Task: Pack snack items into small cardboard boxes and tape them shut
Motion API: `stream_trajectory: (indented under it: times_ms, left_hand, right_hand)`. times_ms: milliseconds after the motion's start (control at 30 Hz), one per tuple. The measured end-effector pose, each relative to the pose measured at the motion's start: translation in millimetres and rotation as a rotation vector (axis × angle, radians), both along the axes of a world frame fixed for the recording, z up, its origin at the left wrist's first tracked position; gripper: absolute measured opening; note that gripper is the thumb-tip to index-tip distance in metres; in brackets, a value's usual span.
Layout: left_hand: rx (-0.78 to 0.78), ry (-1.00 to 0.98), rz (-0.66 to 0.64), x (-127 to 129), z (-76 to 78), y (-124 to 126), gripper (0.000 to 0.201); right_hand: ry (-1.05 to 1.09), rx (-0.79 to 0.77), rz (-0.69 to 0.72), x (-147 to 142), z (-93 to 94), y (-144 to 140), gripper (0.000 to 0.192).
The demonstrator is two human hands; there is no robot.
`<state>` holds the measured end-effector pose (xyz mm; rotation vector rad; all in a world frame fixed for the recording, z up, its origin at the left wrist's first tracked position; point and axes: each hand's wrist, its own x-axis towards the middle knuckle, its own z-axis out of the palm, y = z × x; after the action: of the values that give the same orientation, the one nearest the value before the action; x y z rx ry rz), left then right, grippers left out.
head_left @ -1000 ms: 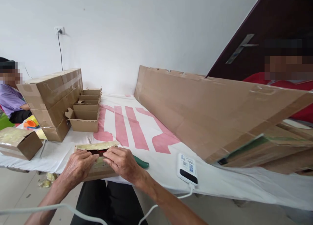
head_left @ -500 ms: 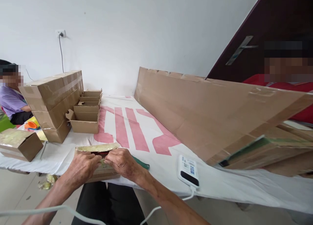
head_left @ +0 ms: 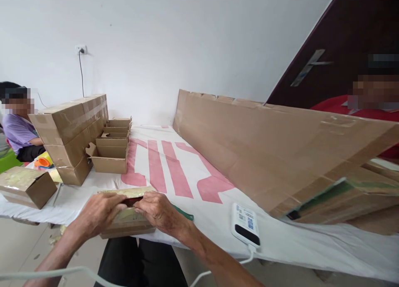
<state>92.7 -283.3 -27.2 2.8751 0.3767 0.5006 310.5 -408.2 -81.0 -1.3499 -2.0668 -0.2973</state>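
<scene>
Here, small taped cardboard box (head_left: 129,220), flaps ajar, left hand (head_left: 101,212), right hand (head_left: 157,212), fingers pinched on flaps.

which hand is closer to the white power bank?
Right. The right hand rests on the small box, left of the power bank; the left hand lies farther left across that box.

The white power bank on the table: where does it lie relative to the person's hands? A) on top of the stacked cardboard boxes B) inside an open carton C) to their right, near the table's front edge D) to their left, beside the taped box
C: the white power bank lies on the white cloth right of the right hand and left hand, with its cable hanging over the front edge.
</scene>
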Motion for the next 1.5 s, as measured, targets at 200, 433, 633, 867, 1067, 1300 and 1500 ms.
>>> stream_trajectory:
  times_ms: [200, 433, 633, 867, 1067, 1300, 1500]
  left_hand:
    - [-0.29, -0.003, 0.082, -26, 3.4, 58, 0.057]
    - [-0.571, -0.085, 0.16, -20, -35.1, 84, 0.043]
    - [-0.732, -0.234, 0.244, -8, -48.8, 75, 0.047]
    - [-0.708, -0.323, 0.334, 2, -49.2, 70, 0.043]
    - [-0.763, -0.401, 0.361, 13, -52.7, 66, 0.04]
    - [-0.81, -0.395, 0.396, 18, -57.0, 65, 0.042]
    - [-0.79, -0.392, 0.402, 22, -54.9, 63, 0.043]
  right_hand:
    - [0.02, -0.086, 0.038, 0, 10.2, -4, 0.026]
    - [0.096, -0.227, 0.161, -3, 19.6, -14, 0.034]
    - [0.196, -0.432, 0.178, 0, 33.8, -11, 0.035]
    - [0.044, -0.171, -0.169, 8, 44.8, 51, 0.022]
    - [0.142, -0.464, -0.126, 5, 47.1, 82, 0.009]
    - [0.238, -0.341, -0.049, 11, 26.7, 97, 0.02]
    - [-0.073, -0.142, -0.109, 9, 3.4, 105, 0.02]
